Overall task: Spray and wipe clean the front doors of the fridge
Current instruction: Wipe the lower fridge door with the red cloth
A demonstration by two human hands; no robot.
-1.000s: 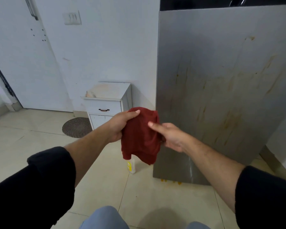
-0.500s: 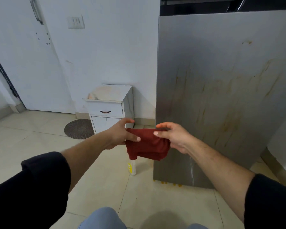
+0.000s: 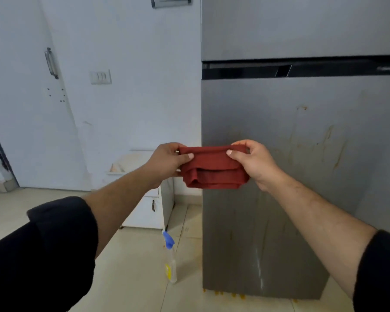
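A dark red cloth [image 3: 213, 167], folded into a flat band, is held up in front of the grey fridge. My left hand [image 3: 167, 162] pinches its left top corner and my right hand [image 3: 254, 163] pinches its right top corner. The lower fridge door [image 3: 313, 154] is streaked with brownish run marks and a pale wet trail near the bottom. The upper fridge door [image 3: 302, 25] sits above a dark gap. A clear spray bottle [image 3: 170, 262] with a blue trigger stands on the floor by the fridge's left bottom corner.
A small white cabinet [image 3: 149, 206] stands against the wall left of the fridge, partly behind my left arm. A white door with a metal handle [image 3: 51, 63] is at far left. The floor [image 3: 133, 278] is pale tile.
Both hands rose with the cloth, which went from a hanging bunch to a folded band stretched between them. The view tilted up, showing the upper fridge door.
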